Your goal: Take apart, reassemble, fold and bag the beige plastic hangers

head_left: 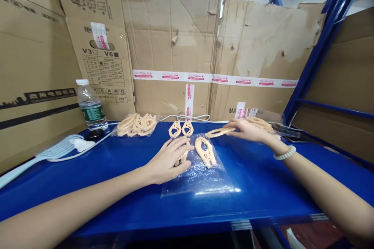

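A clear plastic bag point(204, 184) lies flat on the blue table, with a beige folded hanger point(205, 151) in the middle of it. My left hand point(172, 159) rests over the bag's left part, fingers stretched out, partly covering a second beige hanger point(183, 157). Farther right, my right hand point(244, 129) has its fingers closed on the end of another beige folding hanger point(217, 132), held low at the table's back. Two more hangers point(175, 129) stand side by side behind the bag.
Bagged beige hangers point(137, 125) lie at the back left, and another bagged pile point(260, 123) is behind my right hand. A water bottle point(91, 105), a black round object point(95, 135) and a light-blue brush point(57, 148) are on the left. Cardboard point(172, 35) walls the back.
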Demonstrator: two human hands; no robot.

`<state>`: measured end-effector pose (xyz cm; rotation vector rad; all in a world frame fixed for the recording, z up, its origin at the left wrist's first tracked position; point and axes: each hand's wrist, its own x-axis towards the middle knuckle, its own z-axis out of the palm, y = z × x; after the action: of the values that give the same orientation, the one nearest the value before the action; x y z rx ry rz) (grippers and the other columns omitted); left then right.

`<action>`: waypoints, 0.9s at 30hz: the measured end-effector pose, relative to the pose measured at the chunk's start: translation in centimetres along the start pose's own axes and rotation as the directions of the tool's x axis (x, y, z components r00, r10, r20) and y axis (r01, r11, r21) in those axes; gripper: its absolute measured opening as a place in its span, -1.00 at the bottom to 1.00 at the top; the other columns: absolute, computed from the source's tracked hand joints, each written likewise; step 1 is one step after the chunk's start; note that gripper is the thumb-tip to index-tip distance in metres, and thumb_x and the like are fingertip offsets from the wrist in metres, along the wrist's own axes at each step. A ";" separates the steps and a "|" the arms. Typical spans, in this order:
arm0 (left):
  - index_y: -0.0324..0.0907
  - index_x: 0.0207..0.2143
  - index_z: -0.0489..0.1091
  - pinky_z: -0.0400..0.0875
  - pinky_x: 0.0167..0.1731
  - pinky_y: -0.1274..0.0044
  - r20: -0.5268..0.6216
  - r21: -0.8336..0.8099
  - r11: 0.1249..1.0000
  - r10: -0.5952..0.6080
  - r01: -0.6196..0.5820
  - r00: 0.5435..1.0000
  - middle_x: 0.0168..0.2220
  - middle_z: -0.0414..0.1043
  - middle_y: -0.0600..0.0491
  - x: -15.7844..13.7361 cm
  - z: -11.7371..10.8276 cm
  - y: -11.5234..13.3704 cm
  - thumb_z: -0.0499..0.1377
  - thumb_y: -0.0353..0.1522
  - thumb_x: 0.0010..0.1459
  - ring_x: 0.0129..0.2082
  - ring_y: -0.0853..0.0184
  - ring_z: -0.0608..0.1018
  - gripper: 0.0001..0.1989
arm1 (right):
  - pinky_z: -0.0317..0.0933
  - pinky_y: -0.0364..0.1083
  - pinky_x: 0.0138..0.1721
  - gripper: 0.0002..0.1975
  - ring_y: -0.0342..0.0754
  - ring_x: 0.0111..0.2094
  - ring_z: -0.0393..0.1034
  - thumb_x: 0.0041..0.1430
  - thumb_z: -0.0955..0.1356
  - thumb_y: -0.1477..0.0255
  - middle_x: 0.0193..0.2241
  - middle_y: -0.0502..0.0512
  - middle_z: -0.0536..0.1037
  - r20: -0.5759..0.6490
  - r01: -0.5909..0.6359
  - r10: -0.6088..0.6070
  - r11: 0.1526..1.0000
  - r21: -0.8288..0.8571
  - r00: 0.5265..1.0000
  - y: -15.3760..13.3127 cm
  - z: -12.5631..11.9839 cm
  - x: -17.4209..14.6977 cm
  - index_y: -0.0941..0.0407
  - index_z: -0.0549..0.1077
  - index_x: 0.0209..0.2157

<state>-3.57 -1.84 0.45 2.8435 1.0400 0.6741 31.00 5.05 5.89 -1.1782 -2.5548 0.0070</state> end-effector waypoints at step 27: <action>-0.19 -0.22 0.44 0.48 -0.16 0.36 -0.372 -0.015 0.926 0.346 -0.378 0.862 -0.09 0.50 -0.08 -1.0 -0.3 1.7 -0.02 -0.64 0.18 -0.15 0.27 0.53 -0.68 | 0.26 -0.21 -0.65 -0.82 -0.20 -0.62 0.32 0.21 0.41 0.43 -0.48 -0.04 0.48 -0.593 0.292 0.135 0.770 0.568 0.794 -11.8 -0.4 -2.7 0.07 0.46 -0.13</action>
<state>-3.36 -3.79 0.66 2.9256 0.4694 1.2823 24.02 -4.80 7.13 -0.6386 -1.7821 0.3877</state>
